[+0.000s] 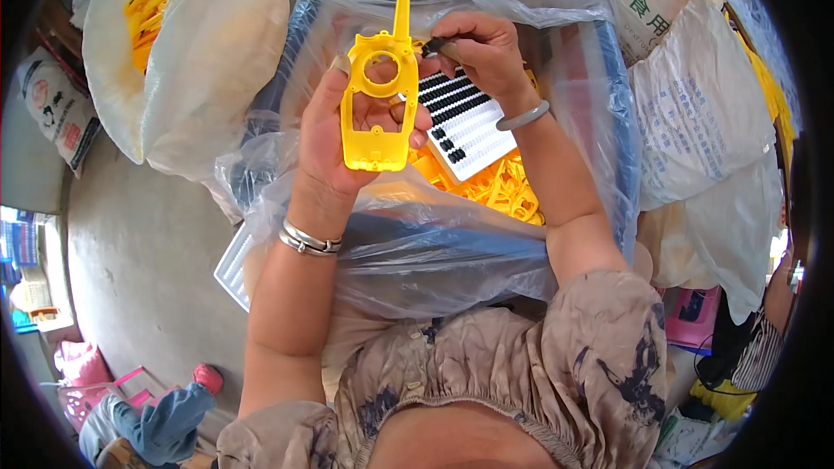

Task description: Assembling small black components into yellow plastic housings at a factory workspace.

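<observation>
Blouse foremost, yellow casing within left grip, prong beyond

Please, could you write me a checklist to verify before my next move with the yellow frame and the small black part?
1. Yellow frame held: ok, in the left hand, its long post pointing away from the body.
2. Small black part held: ok, pinched by the right hand.
3. Black part apart from the frame: cannot tell; it is just to the frame's right, contact unclear.
4. White tray fully visible: not ok, the hands and frame hide part of it.
5. Loose yellow pieces present: ok, beside the tray.
6. Frame free of small defects: cannot tell, details too small.
</observation>
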Available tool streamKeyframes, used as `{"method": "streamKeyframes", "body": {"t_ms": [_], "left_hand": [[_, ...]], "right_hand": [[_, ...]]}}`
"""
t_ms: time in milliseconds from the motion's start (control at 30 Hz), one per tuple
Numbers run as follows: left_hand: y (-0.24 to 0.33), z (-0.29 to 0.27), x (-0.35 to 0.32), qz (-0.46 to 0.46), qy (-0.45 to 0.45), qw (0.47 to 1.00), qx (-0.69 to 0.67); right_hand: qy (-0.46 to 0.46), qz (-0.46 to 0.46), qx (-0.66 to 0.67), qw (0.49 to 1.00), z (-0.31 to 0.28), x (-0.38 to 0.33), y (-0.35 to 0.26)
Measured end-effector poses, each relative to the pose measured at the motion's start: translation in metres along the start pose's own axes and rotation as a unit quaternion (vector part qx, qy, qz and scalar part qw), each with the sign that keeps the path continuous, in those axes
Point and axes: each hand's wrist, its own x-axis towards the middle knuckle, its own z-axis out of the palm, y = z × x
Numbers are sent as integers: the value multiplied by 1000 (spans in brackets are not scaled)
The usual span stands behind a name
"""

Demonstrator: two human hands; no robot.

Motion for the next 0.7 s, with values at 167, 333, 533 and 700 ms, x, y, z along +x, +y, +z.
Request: {"method": "streamKeyframes", "body": {"t_ms": [167, 333, 533, 700], "left_hand": [[-1, 2, -2, -4, 9, 1000, -9], [-2, -1, -4, -2, 28, 1000, 12], [0, -1, -7, -2, 53, 994, 96], [-4, 4, -3, 19, 124, 972, 199]], "right_hand": [[-48, -29, 0, 998, 4, 2, -4], [-56, -12, 37, 998, 11, 2, -13], [-75, 10, -117, 990, 20, -1, -35], [-124, -89, -469, 870, 25, 4, -49]]}}
